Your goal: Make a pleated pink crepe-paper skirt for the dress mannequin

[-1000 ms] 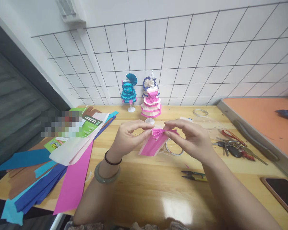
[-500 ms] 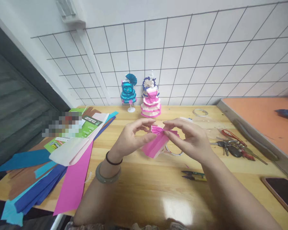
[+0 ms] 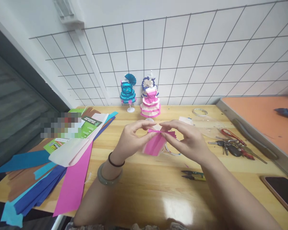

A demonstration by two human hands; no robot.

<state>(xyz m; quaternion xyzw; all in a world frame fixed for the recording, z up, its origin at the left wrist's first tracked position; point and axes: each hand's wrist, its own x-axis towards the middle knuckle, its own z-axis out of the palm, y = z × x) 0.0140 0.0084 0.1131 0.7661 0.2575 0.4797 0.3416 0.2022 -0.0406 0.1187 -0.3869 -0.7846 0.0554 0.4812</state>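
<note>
A pleated piece of pink crepe paper (image 3: 154, 146) is held up above the middle of the table, its lower part hanging down. My left hand (image 3: 134, 136) pinches its top edge on the left between thumb and fingers. My right hand (image 3: 186, 137) pinches the same gathered edge from the right, the two thumbs close together. Behind the paper, a ring-shaped roll (image 3: 169, 149) on the table is partly hidden. Small thread snips (image 3: 193, 175) lie below my right hand, partly covered by the forearm.
Crepe paper strips (image 3: 73, 182) and a green packet (image 3: 91, 126) spread over the left side. Small dress models in blue (image 3: 128, 92) and pink (image 3: 150, 107) stand by the wall. Keys (image 3: 234, 148), a bangle-like ring (image 3: 200, 112) and a phone (image 3: 282, 193) lie right.
The paper's fanned top edge is now pressed flatter and straighter between my fingers. My left hand has moved slightly right, and the two hands are closer together.
</note>
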